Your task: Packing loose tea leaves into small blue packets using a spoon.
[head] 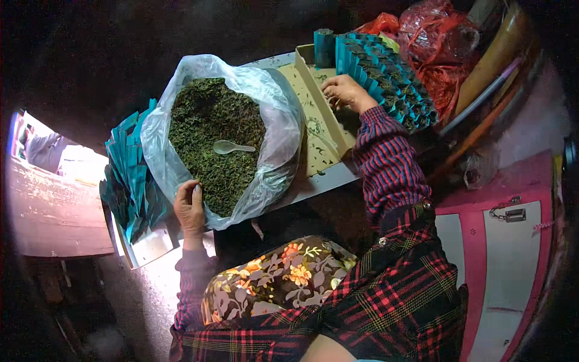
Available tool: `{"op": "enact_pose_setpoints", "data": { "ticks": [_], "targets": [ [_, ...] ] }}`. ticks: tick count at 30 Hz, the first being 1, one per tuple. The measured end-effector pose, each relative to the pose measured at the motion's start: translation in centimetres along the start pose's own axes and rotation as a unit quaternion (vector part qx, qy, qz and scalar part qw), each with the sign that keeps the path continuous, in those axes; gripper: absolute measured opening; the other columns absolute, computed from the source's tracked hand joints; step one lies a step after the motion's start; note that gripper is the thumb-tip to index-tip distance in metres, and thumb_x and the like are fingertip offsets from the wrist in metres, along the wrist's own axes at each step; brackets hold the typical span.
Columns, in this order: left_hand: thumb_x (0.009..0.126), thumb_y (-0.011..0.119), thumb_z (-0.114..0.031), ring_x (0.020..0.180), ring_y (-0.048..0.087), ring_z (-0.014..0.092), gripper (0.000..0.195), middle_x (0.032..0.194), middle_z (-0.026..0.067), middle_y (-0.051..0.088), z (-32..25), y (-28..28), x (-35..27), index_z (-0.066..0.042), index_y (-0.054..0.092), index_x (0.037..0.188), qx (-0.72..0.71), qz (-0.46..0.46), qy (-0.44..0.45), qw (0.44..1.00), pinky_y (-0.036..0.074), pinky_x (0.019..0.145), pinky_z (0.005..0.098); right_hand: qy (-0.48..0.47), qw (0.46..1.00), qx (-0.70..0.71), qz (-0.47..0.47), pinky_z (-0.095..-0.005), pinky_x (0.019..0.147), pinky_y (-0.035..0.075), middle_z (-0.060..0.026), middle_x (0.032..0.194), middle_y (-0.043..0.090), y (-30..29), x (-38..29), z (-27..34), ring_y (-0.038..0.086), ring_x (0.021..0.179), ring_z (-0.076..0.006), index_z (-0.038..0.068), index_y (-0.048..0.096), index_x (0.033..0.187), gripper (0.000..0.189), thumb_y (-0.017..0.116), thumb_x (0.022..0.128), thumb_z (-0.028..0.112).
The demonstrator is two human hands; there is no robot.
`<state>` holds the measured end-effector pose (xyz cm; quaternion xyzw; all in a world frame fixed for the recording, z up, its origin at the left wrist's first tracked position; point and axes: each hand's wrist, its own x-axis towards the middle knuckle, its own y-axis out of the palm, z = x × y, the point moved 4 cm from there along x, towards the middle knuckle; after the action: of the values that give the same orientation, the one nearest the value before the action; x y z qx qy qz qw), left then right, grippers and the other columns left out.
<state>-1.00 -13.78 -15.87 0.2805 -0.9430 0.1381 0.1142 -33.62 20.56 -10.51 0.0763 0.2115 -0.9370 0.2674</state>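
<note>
A clear plastic bag (pixel 280 104) stands wide, its rim folded outward, full of dark green dried leaf bits (pixel 203 117). On the leaves lies a small translucent plastic spoon (pixel 228 147). At the bag's near left rim is my left hand (pixel 190 206), thumb and fingers bent; whether they pinch the plastic is unclear. My right hand (pixel 344 92) reaches over a shallow cardboard box (pixel 323 117), fingers curled, their grip hidden. Beside it in the box stand many teal wrappers (pixel 357 70) packed upright with leaf filling. One filled teal tube (pixel 324 50) stands at the box's far corner.
A stack of flat teal sheets (pixel 131 172) fans out left of the bag. Red plastic bags (pixel 434 54) and long poles (pixel 481 97) lie at the far right. A pink-and-white cabinet (pixel 511 244) stands at right. Leaf crumbs dot the cardboard (pixel 312 149).
</note>
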Motion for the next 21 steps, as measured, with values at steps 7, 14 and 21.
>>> {"op": "enact_pose_setpoints", "data": {
  "ticks": [7, 14, 21],
  "targets": [
    [0.088, 0.057, -0.005, 0.084, 0.057, 0.010, 0.013, 0.093, 0.0045, 0.062, -1.6, -0.7, -0.8, -0.001, 0.061, 0.100, 0.047, -0.007, -0.024, 0.999, 0.046, 0.075, 0.0226, -0.111, 0.981, -0.074, -0.138, -0.0260, 0.049, 0.046, -0.0062, 0.077, 0.064, 2.5, -2.6, 3.7, 0.057, 0.057, -0.0099, -0.002, 0.064, 0.098, 0.022, 0.056, 0.080, 0.007],
    [0.082, 0.063, -0.004, 0.076, 0.061, 0.012, 0.012, 0.084, 0.0068, 0.064, -5.2, 0.4, 0.0, -0.002, 0.063, 0.094, 0.112, -0.064, 0.115, 0.985, 0.047, 0.067, 0.0240, -0.395, 0.858, -0.133, -0.302, -0.0255, 0.069, 0.049, -0.0073, 0.095, 0.065, 6.4, -11.1, 10.9, 0.059, 0.079, -0.0126, 0.000, 0.063, 0.103, 0.019, 0.054, 0.087, 0.001],
    [0.076, 0.063, -0.001, 0.068, 0.060, 0.026, 0.013, 0.080, 0.0127, 0.062, -9.8, -5.6, -1.6, -0.002, 0.062, 0.089, 0.207, -0.148, 0.105, 0.961, 0.048, 0.062, 0.0315, -0.502, 0.839, -0.149, -0.149, -0.0245, 0.065, 0.049, -0.0059, 0.079, 0.064, 18.1, -14.1, 12.9, 0.060, 0.073, -0.0129, 0.000, 0.064, 0.092, 0.010, 0.058, 0.083, -0.002]
  ]
}}
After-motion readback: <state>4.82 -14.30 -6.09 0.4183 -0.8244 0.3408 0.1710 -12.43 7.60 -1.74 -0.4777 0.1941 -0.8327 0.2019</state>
